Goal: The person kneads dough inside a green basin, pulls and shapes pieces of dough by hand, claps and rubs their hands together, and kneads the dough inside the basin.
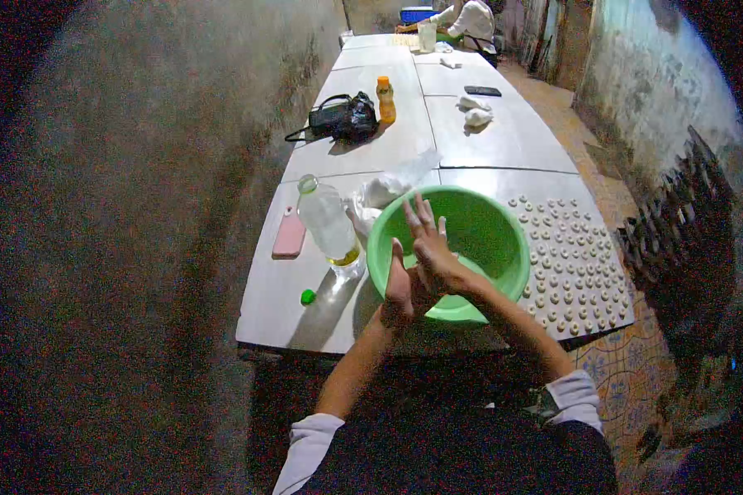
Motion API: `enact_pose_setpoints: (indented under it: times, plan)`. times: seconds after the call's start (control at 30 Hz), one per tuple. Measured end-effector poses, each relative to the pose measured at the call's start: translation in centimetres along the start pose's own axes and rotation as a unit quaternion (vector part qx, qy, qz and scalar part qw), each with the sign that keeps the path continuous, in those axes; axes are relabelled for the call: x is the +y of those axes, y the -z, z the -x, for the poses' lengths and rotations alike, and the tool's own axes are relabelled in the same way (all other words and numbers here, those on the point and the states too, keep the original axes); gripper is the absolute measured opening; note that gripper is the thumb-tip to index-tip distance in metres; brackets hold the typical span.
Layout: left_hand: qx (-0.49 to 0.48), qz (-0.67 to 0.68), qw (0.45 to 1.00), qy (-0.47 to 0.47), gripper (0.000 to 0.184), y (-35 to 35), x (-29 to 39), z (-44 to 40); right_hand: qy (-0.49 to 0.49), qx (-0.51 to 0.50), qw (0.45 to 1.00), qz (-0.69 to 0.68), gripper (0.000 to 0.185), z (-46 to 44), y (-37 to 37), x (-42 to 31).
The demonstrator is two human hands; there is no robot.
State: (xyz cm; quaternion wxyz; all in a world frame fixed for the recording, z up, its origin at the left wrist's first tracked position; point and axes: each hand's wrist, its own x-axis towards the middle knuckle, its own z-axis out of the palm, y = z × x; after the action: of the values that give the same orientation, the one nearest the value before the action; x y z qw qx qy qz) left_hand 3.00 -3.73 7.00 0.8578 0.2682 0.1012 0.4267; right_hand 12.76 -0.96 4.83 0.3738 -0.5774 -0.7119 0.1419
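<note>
Over the green basin (514, 290), my two hands meet, palm against palm. My right hand (434, 254) is open, its fingers stretched upward and slightly apart, with pale smears on the tips. My left hand (399, 289) lies against it, open, the thumb pointing up; its other fingers are mostly hidden behind the right hand. Whether anything small lies between the palms cannot be seen. To the right of the basin, many small pale ring-shaped pieces (582, 270) sit in rows on the table (260, 322).
Left of the basin stand a clear bottle (328, 224) with yellow liquid, a green cap (308, 297) and a pink phone (289, 235). Crumpled white plastic (380, 194) touches the basin. Farther back are a black bag (347, 117), an orange bottle (385, 101), a dark phone (482, 91) and a person (473, 23).
</note>
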Motion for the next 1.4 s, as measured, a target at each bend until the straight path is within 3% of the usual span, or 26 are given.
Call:
enact_pose_setpoints:
  times: [0.07,0.13,0.27,0.37,0.4,0.53,0.57,0.6,0.63,0.7,0.8,0.87,0.93,1.0,1.03,1.07,1.17,1.3,1.37,1.4]
  plan:
    - [-0.044,0.097,0.986,0.126,0.084,5.6,-1.1,-2.2,-0.027,0.008,0.993,-0.112,0.069,0.3,1.2,1.2]
    - [-0.073,0.178,0.964,0.186,0.087,6.0,-0.5,-2.6,-0.040,0.053,0.976,-0.208,0.068,1.6,3.8,1.4]
    - [-0.081,0.213,0.962,0.151,0.087,6.0,0.6,-1.9,-0.085,0.119,0.935,-0.324,0.067,4.5,6.1,3.1]
    - [-0.098,0.254,0.951,0.150,0.093,6.0,-1.0,-2.8,-0.086,0.108,0.952,-0.274,0.066,4.7,3.2,3.2]
    - [-0.186,0.202,0.961,0.041,0.092,5.2,-3.7,-3.4,-0.061,0.110,0.967,-0.223,0.066,3.9,2.1,2.6]
    - [-0.143,0.157,0.970,0.119,0.089,5.7,-3.3,-4.2,0.001,0.122,0.985,-0.126,0.065,1.7,-0.3,1.2]
    - [-0.116,0.136,0.977,0.118,0.088,5.3,-3.2,-3.2,-0.007,0.114,0.983,-0.147,0.064,1.5,0.1,1.4]
    - [-0.167,0.202,0.954,0.143,0.089,4.3,-2.1,-2.6,-0.014,0.117,0.978,-0.172,0.064,1.5,1.1,1.6]
    - [-0.181,0.102,0.966,0.155,0.091,4.5,-1.4,-2.2,-0.017,0.131,0.971,-0.197,0.064,1.6,2.2,1.8]
    - [-0.116,0.218,0.956,0.159,0.093,4.1,-0.7,-2.3,-0.016,0.193,0.950,-0.246,0.063,2.3,5.1,1.9]
    - [-0.082,0.221,0.961,0.142,0.092,5.0,0.4,-2.1,-0.006,0.286,0.913,-0.291,0.062,2.8,8.8,1.1]
    - [-0.080,0.211,0.965,0.130,0.092,4.5,0.1,-2.4,0.008,0.298,0.921,-0.251,0.062,2.8,8.1,0.4]
    - [-0.112,0.111,0.984,0.086,0.091,1.7,-1.5,-2.6,0.057,0.267,0.954,-0.121,0.061,2.5,4.0,-1.0]
    - [-0.155,0.425,0.884,0.113,0.089,2.8,-3.1,-2.1,0.088,0.246,0.964,-0.055,0.061,1.6,1.9,-1.9]
    - [-0.132,0.237,0.960,0.075,0.089,3.5,-2.7,-2.2,0.097,0.243,0.964,-0.046,0.061,1.0,1.7,-2.1]
    - [-0.102,0.035,0.993,0.052,0.089,3.7,-2.1,-2.1,0.100,0.240,0.964,-0.053,0.060,0.4,2.0,-2.1]
    - [-0.067,0.243,0.963,0.097,0.089,3.8,-0.9,-2.3,0.098,0.269,0.953,-0.099,0.060,-0.6,5.0,-1.7]
    - [-0.083,0.235,0.967,0.060,0.091,4.1,1.5,-2.2,0.079,0.354,0.909,-0.204,0.063,0.3,10.8,-2.1]
    - [-0.081,0.267,0.959,0.055,0.089,4.2,1.7,-2.0,0.100,0.308,0.934,-0.148,0.065,1.1,9.9,-3.0]
    - [-0.155,0.205,0.965,0.058,0.089,3.2,1.2,-1.7,0.140,0.267,0.951,-0.066,0.065,1.3,7.8,-4.0]
